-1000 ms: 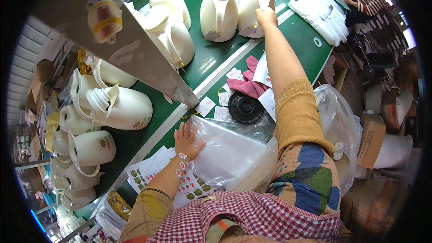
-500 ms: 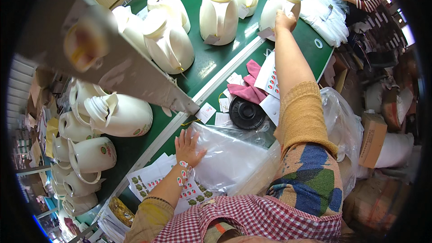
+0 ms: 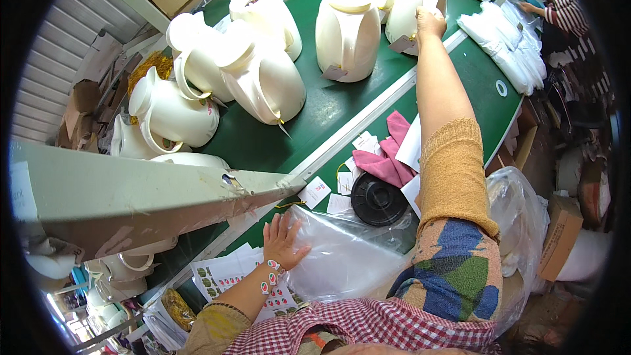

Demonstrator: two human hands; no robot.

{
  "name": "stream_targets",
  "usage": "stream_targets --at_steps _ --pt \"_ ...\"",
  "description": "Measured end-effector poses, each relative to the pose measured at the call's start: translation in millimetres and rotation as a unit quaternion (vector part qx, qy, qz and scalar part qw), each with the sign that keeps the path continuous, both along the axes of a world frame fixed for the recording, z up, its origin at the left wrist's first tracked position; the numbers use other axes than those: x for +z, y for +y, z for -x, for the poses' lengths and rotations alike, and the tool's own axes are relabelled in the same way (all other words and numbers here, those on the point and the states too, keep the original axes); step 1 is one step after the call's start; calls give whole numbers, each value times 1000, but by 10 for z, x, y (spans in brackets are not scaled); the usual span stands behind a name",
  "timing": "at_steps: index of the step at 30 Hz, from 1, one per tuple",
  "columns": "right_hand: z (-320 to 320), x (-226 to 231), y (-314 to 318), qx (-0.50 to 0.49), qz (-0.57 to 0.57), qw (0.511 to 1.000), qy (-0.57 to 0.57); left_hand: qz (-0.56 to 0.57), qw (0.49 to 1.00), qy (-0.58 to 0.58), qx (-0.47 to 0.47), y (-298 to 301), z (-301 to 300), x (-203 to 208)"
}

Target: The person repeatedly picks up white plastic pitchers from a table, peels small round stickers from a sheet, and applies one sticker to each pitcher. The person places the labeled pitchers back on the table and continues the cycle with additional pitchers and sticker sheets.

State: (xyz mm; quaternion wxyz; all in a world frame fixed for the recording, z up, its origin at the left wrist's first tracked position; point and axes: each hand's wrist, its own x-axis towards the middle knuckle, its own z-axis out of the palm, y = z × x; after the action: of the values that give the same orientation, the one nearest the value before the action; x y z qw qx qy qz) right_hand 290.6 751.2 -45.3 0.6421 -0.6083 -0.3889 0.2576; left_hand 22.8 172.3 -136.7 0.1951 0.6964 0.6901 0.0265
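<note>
At the far side of the green table, my right hand (image 3: 430, 23) is closed round the handle of a cream-white jug (image 3: 402, 16). A card tag hangs at its base. Next to it stands another cream jug (image 3: 348, 39), also tagged, with one more behind. My left hand (image 3: 282, 242) lies flat with fingers spread on a stack of clear plastic bags (image 3: 342, 256). Small red-and-green stickers (image 3: 272, 277) are stuck along that wrist. Sticker sheets (image 3: 230, 269) lie beside and under the left forearm.
A metal post (image 3: 158, 200) cuts across the left, hiding some jugs. More jugs (image 3: 263, 72) crowd behind it. A black round lid (image 3: 378, 198), a pink cloth (image 3: 388, 158) and loose card tags (image 3: 315, 192) lie mid-table. White packed bags (image 3: 503, 43) sit far right, near another person's hands.
The right hand has shifted its jug off the white rail, leftward toward the neighbouring jugs. My left hand stays on the bags. The whole view has turned, so the post appears lower.
</note>
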Motion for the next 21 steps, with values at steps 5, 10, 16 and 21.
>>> stream_targets --at_steps 5,10,16,21 --pt "-36 91 -49 53 -14 964 -260 -28 1000 4 -6 -21 17 -65" --pt "144 292 -863 -60 51 956 -284 -50 999 7 -11 -41 11 -98" --pt "-11 467 -2382 285 -129 922 -227 -58 968 -206 135 91 392 -192" --pt "-707 610 -3976 354 76 927 -101 -110 619 -719 296 1568 617 1062"
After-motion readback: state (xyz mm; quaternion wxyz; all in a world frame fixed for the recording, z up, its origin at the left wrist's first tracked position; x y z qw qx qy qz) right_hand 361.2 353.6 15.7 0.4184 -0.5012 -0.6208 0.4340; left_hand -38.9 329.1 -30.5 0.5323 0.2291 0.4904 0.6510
